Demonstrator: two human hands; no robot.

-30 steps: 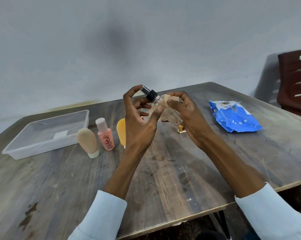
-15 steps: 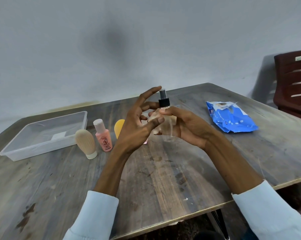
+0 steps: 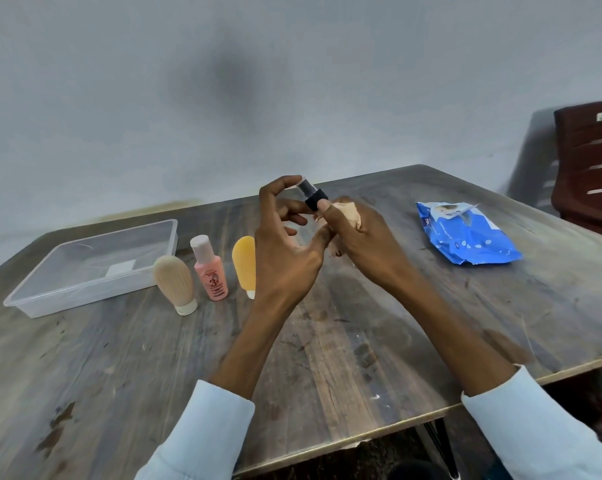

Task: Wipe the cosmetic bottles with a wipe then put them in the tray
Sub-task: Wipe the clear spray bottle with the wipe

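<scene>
Most of a small spray bottle (image 3: pixel 312 195) is hidden between two hands held up over a wooden table (image 3: pixel 327 358); only its black pump top shows, tilted up and to the left. The bottle's body cannot be made out behind the fingers. The right hand (image 3: pixel 365 237) curls around the bottle with a crumpled beige wipe (image 3: pixel 350 213) bunched against it, thumb pressed just below the black collar. The left hand (image 3: pixel 285 258) grasps the same bottle: its index finger arches over to touch the tip of the pump, and its thumb reaches across to the bottle's lower part, while the other fingers bend loosely. Both forearms rise from pale blue sleeves.

Just left of the left hand, an orange tube (image 3: pixel 245 265) stands partly hidden behind the wrist. Further left stand a pink bottle (image 3: pixel 211 268) and a beige ribbed tube (image 3: pixel 175 284), then a clear plastic tray (image 3: pixel 85 271). Well to the right of the right hand lies a blue wipes packet (image 3: pixel 466 233). A plain grey wall stands behind, and a dark red chair (image 3: pixel 590 164) is cut off at the right edge.
</scene>
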